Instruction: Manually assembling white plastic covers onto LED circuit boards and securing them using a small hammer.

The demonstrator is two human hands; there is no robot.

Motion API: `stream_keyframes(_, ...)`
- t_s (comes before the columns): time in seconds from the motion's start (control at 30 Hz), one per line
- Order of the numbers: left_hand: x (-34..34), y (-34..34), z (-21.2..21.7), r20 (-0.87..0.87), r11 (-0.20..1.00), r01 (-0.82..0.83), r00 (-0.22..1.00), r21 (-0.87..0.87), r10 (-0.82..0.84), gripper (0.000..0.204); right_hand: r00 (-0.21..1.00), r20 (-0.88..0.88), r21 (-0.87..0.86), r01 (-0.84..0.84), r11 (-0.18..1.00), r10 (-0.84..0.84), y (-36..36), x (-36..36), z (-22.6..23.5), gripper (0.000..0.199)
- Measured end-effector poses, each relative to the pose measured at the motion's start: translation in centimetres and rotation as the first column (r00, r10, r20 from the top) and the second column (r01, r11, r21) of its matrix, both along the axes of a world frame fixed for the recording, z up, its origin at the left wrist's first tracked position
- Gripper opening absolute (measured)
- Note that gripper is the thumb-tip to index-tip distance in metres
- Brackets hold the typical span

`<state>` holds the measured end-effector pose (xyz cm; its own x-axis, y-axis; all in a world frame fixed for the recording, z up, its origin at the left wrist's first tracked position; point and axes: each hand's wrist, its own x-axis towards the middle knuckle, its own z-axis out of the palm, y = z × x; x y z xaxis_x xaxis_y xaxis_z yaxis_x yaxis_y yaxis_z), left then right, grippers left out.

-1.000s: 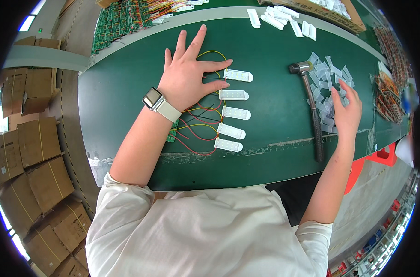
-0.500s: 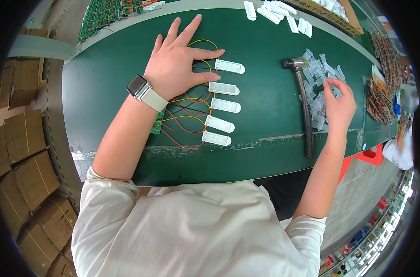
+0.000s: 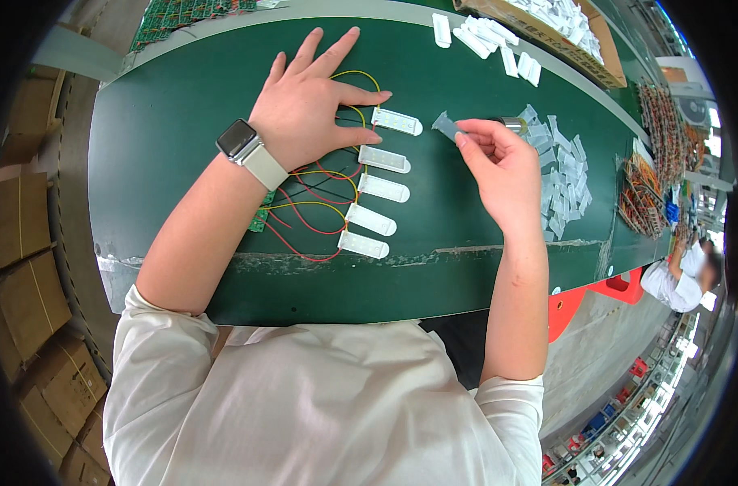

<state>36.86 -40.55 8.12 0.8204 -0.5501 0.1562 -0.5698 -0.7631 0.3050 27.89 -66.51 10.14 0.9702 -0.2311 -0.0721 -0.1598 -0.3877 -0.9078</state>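
My left hand lies spread over the wires at the left of a column of several white LED strips. Its index fingertip is beside the top strip, and its thumb tip is by the second; whether they press on the wires I cannot tell. Red, yellow and black wires run from the strips toward green circuit boards, partly covered by my wrist. Pinched in my right hand is a small clear plastic piece, held right of the top strip. Behind that hand the hammer is mostly hidden; part of its head shows.
A pile of clear plastic pieces lies right of my right hand. White plastic covers lie at the far edge, by a cardboard box of more. Wire bundles are at the right. Another person sits beyond, near red stools.
My right hand has moved left from the pile toward the top LED strip, with a clear plastic piece in its fingers. My left hand has stayed spread in place. The view has shifted slightly.
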Motion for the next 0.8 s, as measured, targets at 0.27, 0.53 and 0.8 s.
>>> stream_keyframes(0.27, -0.2, -0.1, 0.0, -0.017, 1.000, -0.014, 1.000, -0.015, 0.014, 0.054, 0.983, 0.076, -0.542, -0.098, 0.834, 0.165, 1.1, 0.0, -0.1, 0.022)
stream_keyframes(0.53, -0.1, -0.1, -0.2, -0.012, 0.999, -0.005, 1.000, -0.032, 0.005, 0.053, 0.863, 0.351, -0.668, -0.041, 0.743, 0.363, 2.2, 1.5, -0.9, 0.019)
stream_keyframes(0.8, -0.2, -0.1, -0.3, -0.006, 1.000, -0.013, 1.000, -0.023, 0.012, 0.054, 0.876, 0.262, -0.649, -0.150, 0.746, 0.404, 3.8, 2.6, -1.9, 0.019)
